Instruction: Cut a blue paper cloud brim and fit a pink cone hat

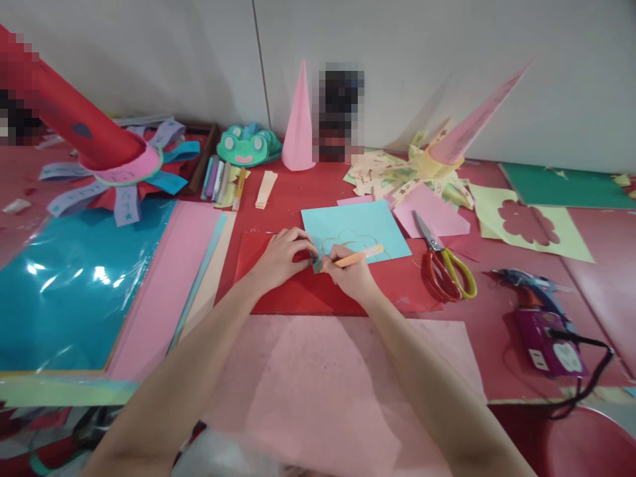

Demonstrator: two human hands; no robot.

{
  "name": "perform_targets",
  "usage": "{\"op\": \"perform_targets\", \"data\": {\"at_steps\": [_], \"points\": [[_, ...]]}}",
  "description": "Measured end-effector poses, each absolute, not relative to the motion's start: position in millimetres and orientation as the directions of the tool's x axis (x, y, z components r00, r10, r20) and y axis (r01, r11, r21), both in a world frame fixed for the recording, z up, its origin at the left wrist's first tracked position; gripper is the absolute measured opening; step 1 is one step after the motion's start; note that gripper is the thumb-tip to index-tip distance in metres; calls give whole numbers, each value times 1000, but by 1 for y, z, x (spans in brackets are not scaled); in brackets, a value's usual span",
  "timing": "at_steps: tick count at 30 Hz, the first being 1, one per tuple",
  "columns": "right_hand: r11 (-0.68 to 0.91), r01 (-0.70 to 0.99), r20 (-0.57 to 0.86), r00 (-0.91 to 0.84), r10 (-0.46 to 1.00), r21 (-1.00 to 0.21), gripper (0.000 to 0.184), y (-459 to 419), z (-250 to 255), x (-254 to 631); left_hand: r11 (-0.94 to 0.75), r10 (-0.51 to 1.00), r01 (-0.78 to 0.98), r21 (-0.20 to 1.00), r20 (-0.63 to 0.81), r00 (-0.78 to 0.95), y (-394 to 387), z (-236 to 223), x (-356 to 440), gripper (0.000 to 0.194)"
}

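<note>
My right hand [355,275] grips an orange marker [358,256], its lighter end pointing up to the right. Curled in from the left, my left hand [284,258] has its thumb and fingertips on a small dark green piece [317,264], close to the marker's lower end. Both hands are at the lower left edge of a light blue sheet [368,222]. A scalloped, flower-like outline is drawn on that sheet, partly covered by my right hand. Beneath lies red paper [298,298].
Red-and-yellow scissors [447,268] lie right of the sheet, with a glue gun [536,285] on a purple box [549,341] beyond. Pink cones [299,132], a green frog craft [248,146] and markers [218,180] stand or lie behind. Plastic-wrapped blue paper [84,285] is at left.
</note>
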State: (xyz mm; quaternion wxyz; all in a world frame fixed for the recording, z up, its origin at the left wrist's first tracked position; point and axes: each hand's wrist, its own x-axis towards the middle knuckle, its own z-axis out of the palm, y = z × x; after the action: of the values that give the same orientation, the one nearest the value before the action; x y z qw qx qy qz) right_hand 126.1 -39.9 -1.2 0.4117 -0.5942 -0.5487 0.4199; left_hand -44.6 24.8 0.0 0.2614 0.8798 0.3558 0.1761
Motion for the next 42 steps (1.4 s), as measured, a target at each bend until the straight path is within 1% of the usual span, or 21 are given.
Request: {"op": "perform_targets", "data": {"at_steps": [1,3,4,7,9,10,12,15,18,25,30,37,42], "points": [[-59,302,-47,46,998,-951,34,-40,-1,126,-611,718,532,586,126,685,25,0,-44,8],[-52,237,-34,82,996,-970,36,-39,0,127,-606,723,539,585,123,680,24,1,-44,8],[-48,187,-22,139,990,-981,36,-39,0,128,-602,727,546,583,118,676,24,1,-44,8],[-36,70,-3,423,906,-997,35,-37,-1,132,-589,734,558,584,98,672,24,4,-44,9],[-39,33,-17,516,856,-999,35,-36,-2,134,-584,732,555,592,88,676,24,5,-43,9],[-41,25,-22,515,857,-999,35,-36,-2,134,-581,732,554,596,86,676,24,5,-43,8],[-44,46,-18,459,888,-998,38,-36,-1,134,-580,732,554,597,84,676,24,6,-43,8],[-33,180,40,385,922,-983,42,-37,-1,132,-581,735,560,591,85,672,25,6,-43,10],[-3,302,104,336,936,-953,39,-37,-3,130,-587,733,562,583,88,674,25,5,-43,12],[24,430,154,271,950,-903,35,-36,-6,130,-603,724,549,579,109,681,26,1,-44,11],[32,423,134,213,968,-905,36,-36,-5,128,-599,727,558,574,99,679,26,1,-44,14],[36,437,82,87,993,-899,36,-36,-2,126,-590,732,561,580,92,675,25,2,-44,16],[-3,399,13,38,999,-917,36,-36,-3,126,-592,731,553,586,101,675,25,1,-44,17]]}}
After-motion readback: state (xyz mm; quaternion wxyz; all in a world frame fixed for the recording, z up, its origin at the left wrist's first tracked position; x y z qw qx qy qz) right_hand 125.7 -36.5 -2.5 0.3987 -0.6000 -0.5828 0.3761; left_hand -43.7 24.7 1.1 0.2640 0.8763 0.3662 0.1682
